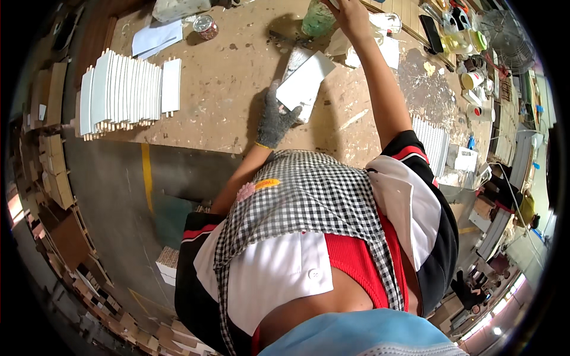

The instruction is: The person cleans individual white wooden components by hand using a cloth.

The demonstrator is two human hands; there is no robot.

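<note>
My left hand (pixel 274 123), in a dark grey knitted glove, grips a flat white rectangular panel (pixel 306 80) by its lower left edge. Beneath the panel lies a narrow, paint-stained piece (pixel 298 57), mostly covered. My bare right hand (pixel 349 19) reaches to the far edge of the table beside a translucent green container (pixel 317 19). Its fingers are closed around a small pale thing (pixel 333 3), cut off by the picture's top edge, so its kind is hidden.
The paint-spattered table (pixel 225 113) carries a row of upright white panels (pixel 124 89) at left. A tin can (pixel 205 27) and white paper (pixel 157 38) sit behind. Another panel row (pixel 430 142) stands at right, near cups (pixel 473 80), a phone (pixel 431 33) and a fan (pixel 504 38).
</note>
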